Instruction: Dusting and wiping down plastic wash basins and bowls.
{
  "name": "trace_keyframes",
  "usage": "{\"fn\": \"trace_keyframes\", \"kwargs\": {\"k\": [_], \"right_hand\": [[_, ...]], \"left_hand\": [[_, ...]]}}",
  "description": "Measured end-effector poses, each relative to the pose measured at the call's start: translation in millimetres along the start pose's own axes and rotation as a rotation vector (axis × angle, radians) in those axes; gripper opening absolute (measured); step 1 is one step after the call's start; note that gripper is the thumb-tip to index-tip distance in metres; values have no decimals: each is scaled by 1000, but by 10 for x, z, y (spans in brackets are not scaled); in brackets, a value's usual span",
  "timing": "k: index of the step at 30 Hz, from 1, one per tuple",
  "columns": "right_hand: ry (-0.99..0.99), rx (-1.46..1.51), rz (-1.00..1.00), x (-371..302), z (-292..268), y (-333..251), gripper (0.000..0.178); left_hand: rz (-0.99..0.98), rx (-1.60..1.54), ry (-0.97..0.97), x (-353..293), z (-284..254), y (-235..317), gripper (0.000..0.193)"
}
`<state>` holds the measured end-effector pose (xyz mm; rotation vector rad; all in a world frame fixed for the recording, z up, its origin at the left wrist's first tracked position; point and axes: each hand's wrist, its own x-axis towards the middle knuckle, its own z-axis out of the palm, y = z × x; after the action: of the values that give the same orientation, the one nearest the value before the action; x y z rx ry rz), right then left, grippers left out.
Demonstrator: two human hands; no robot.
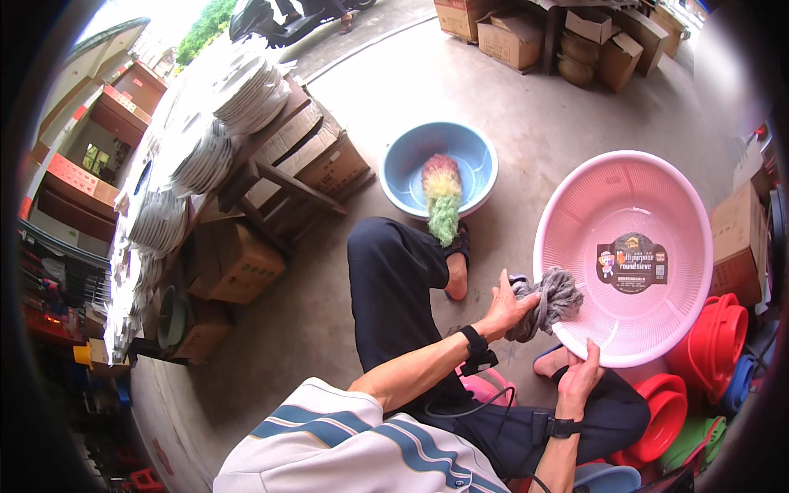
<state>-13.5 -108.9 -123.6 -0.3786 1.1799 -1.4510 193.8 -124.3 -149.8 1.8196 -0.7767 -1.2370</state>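
Observation:
Bunched against the near left rim of a large pink round plastic sieve [571,222] is a grey rag [561,297]. My left hand [511,311] is closed on this rag, with one finger sticking up. At the sieve's near rim, my right hand [580,376] grips the edge with the fingers curled over it. The sieve is tilted so that its inside faces me, and a dark label [631,278] is stuck to its bottom. Beyond my left knee a light blue basin [400,168] stands on the floor. A fluffy pink, yellow and green duster [444,197] hangs over its near rim.
Stacks of white plates [246,94] stand on a wooden table at the left, with cardboard boxes [325,164] underneath. Red buckets [711,341] and a green tub [694,444] crowd the right side. More boxes [509,41] line the far side, and a scooter [288,20] is outside.

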Motion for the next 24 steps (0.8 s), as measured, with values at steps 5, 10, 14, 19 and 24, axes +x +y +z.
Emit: {"fn": "trace_keyframes", "kwargs": {"k": [5, 10, 14, 19, 24], "right_hand": [[-8, -86, 0, -105, 22, 11, 32], [45, -146, -29, -277, 18, 103, 39], [53, -177, 41, -483, 84, -107, 50], [128, -71, 65, -323, -253, -63, 44], [49, -169, 137, -184, -240, -421, 35]], "left_hand": [[-72, -65, -88, -22, 341, -379, 109], [-124, -394, -99, -218, 505, -296, 54], [-24, -434, -239, -307, 361, -282, 37], [194, -33, -52, -85, 419, -337, 50], [536, 276, 228, 567, -28, -72, 36]]}}
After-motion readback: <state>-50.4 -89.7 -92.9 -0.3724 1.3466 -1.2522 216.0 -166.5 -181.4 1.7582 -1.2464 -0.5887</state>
